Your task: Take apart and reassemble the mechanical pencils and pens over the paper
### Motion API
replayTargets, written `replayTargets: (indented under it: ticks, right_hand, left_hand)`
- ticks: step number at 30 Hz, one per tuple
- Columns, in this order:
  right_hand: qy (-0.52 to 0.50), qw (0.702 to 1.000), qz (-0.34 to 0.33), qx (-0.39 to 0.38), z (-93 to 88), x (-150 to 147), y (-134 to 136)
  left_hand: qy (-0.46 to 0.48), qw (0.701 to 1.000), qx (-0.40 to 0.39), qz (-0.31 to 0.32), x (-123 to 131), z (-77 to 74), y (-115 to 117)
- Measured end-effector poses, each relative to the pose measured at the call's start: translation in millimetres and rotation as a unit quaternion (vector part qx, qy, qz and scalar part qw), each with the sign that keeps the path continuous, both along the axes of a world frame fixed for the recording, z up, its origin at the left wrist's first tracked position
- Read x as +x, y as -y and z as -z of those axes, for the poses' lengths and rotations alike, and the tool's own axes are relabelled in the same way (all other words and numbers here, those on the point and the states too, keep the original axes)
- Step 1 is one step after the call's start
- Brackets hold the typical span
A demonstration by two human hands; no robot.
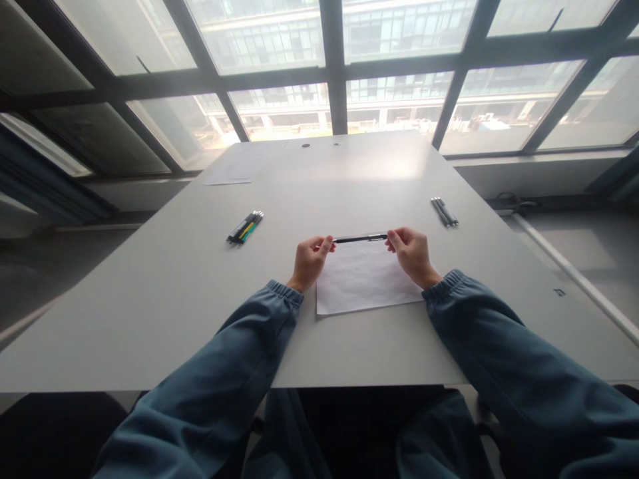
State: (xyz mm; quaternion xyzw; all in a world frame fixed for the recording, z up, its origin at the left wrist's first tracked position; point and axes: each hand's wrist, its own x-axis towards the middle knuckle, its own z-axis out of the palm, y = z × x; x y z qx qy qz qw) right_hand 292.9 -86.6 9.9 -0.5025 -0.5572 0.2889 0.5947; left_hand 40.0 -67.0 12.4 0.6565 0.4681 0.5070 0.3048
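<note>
A dark pen (358, 238) is stretched level between my two hands, above the far part of a white sheet of paper (364, 283). My left hand (312, 259) pinches one end between thumb and fingers. At the other end, the thumb and fingers of my right hand (412, 254) close on the tip, beside the clip. The paper lies flat on the table below, partly covered by my hands and sleeves.
On the white table (150, 319), a bundle of pens (245, 227), some green and yellow, lies to the left. Several dark pens (444, 211) lie to the right. Another sheet (232, 166) rests at the far left. Windows (389, 106) stand beyond the far edge.
</note>
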Motion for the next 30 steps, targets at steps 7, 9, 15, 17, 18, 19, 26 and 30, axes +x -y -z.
replayTargets:
  ticks: [7, 9, 15, 17, 18, 19, 26, 30]
  right_hand:
    - [0.006, 1.000, -0.003, 0.001, 1.2, 0.7, -0.7]
    - [0.010, 1.000, -0.001, 0.000, 1.9, 0.9, -1.2]
    - [0.012, 1.000, -0.001, -0.001, 1.8, 0.9, -0.7]
    - [0.011, 1.000, -0.002, -0.003, 1.1, 0.7, -0.3]
    - [0.010, 1.000, -0.003, -0.004, 0.8, 0.5, -0.1]
    - [0.008, 1.000, -0.004, -0.004, 0.5, 0.4, -0.1]
    - [0.010, 1.000, -0.004, -0.009, 0.5, 0.1, 0.3]
    - [0.009, 1.000, -0.005, -0.005, 1.0, 0.3, 0.1]
  left_hand:
    - [-0.007, 1.000, 0.004, -0.002, 0.9, -2.8, 1.9]
    - [-0.011, 1.000, 0.005, -0.004, 1.3, -4.2, 2.7]
    - [-0.009, 1.000, 0.004, -0.005, 1.5, -4.7, 2.8]
    - [-0.008, 1.000, 0.004, -0.004, 1.1, -3.7, 2.3]
    - [-0.008, 1.000, 0.004, -0.004, 0.9, -3.3, 2.1]
    - [-0.010, 1.000, 0.005, -0.005, 0.8, -3.0, 1.9]
    - [-0.008, 1.000, 0.005, -0.003, 0.7, -2.6, 2.0]
    - [-0.009, 1.000, 0.006, -0.004, 0.9, -2.8, 1.9]
